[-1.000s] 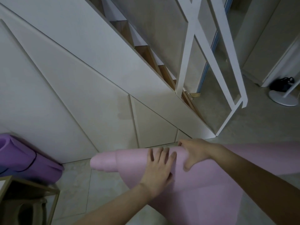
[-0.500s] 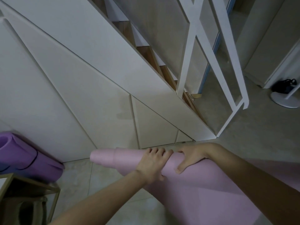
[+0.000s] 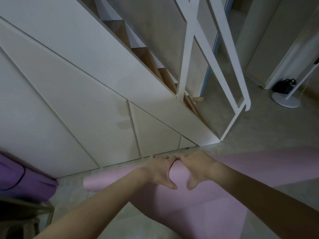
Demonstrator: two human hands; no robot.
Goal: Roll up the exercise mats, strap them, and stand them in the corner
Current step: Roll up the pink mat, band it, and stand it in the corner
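Left hand [image 3: 160, 171], right hand [image 3: 196, 168], both gripping one pink mat [image 3: 110, 179] (part-rolled), one purple mat [image 3: 25, 183] aside

Dim, flat light, no hard shadows. White under-stair panels [image 3: 86, 100] fill 9 to 12 o'clock, seams running diagonally. Wooden treads [image 3: 146, 56] climb toward 12. White railing [image 3: 229, 66] crosses at 1 o'clock and meets the pale tiled floor [image 3: 267, 131] near 2. Round white lamp base [image 3: 285, 100] at 2–3 o'clock, dark bag [image 3: 284, 86] just beside it. Blurred wooden frame [image 3: 25, 209] at 8 o'clock.
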